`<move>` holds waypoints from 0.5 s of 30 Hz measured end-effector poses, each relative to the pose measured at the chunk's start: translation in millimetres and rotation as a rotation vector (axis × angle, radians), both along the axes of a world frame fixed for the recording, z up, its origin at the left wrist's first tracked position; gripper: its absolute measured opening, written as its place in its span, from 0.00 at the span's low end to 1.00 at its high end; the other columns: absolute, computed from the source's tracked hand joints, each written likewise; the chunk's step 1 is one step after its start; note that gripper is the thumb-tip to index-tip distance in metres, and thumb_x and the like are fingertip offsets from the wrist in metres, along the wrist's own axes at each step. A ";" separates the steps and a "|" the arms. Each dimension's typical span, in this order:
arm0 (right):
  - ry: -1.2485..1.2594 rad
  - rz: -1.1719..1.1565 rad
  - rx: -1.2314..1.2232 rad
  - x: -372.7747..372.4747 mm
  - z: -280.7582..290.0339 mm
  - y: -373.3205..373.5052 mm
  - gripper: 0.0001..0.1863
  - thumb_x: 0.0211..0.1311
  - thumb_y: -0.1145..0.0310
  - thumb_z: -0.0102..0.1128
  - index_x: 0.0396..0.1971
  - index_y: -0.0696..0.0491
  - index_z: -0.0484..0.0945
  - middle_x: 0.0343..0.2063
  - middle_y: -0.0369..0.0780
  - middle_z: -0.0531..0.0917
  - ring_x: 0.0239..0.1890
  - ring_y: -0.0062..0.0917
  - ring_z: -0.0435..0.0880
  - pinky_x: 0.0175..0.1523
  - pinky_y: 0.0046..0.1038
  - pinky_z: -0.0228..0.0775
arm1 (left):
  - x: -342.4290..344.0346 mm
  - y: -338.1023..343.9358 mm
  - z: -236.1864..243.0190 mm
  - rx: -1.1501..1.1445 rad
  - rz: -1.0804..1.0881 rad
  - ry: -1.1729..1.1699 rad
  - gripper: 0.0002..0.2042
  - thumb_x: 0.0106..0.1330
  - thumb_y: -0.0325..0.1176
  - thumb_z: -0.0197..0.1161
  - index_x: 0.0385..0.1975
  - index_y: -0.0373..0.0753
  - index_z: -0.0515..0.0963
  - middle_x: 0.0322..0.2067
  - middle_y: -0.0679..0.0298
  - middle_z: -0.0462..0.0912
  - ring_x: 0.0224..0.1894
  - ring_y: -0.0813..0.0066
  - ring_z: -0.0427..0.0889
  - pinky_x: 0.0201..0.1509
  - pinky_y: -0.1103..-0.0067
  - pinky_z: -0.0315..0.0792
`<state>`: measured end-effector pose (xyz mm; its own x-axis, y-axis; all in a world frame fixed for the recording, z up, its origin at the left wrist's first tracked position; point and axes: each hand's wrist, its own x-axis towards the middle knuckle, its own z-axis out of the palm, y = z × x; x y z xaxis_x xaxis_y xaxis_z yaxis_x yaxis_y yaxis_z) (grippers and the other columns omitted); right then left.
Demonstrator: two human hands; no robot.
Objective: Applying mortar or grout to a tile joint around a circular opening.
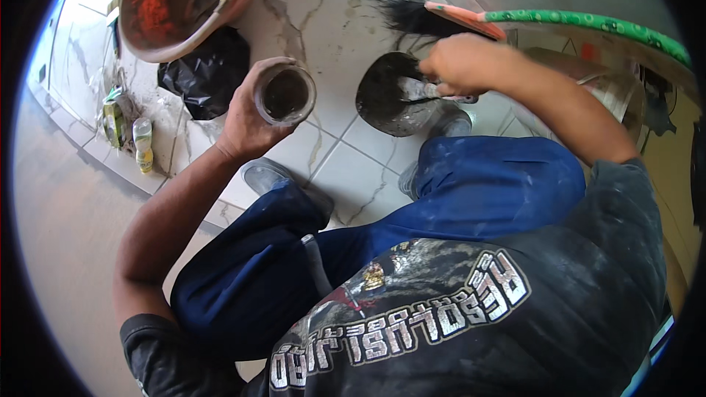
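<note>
Holding cup (312, 100) in curled left hand (246, 114), upper left-centre | gripping trowel (417, 90) over bowl (373, 92) in closed right hand (467, 65), upper centre | probably got grey mix (285, 95) cupped already, can't tell amount left tbh

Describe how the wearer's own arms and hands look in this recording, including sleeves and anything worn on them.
The left hand and right hand are bare, without gloves. No watch or bracelet shows. Both forearms are uncovered. The left sleeve and right sleeve are short, dark, near-black fabric ending near the elbows; the right one has pale smudges.
</note>
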<state>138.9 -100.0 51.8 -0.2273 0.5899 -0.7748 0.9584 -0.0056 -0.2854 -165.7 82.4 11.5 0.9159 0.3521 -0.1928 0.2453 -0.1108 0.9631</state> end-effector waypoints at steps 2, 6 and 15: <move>-0.036 -0.038 0.072 -7.3 -32.8 -49.5 0.14 0.55 0.59 0.68 0.37 0.52 0.81 0.32 0.42 0.83 0.40 0.38 0.84 0.51 0.37 0.74 | 17.7 -16.0 0.5 0.098 -0.102 -0.019 0.32 0.47 0.27 0.74 0.56 0.35 0.72 0.49 0.55 0.80 0.52 0.61 0.82 0.58 0.72 0.75; -0.072 0.003 0.450 -27.7 -74.4 -96.0 0.14 0.52 0.61 0.67 0.37 0.51 0.80 0.36 0.39 0.80 0.44 0.34 0.80 0.51 0.34 0.70 | 31.5 -39.1 -16.4 0.132 -0.282 -0.042 0.30 0.47 0.30 0.76 0.53 0.35 0.73 0.46 0.52 0.81 0.49 0.55 0.83 0.54 0.70 0.76; -0.257 -0.056 0.585 -37.3 -77.5 -112.7 0.08 0.60 0.69 0.54 0.38 0.49 0.79 0.36 0.39 0.79 0.42 0.30 0.79 0.47 0.32 0.66 | 35.2 -67.3 -47.0 0.206 -0.439 0.038 0.30 0.48 0.34 0.77 0.54 0.37 0.74 0.51 0.53 0.81 0.62 0.50 0.76 0.65 0.64 0.72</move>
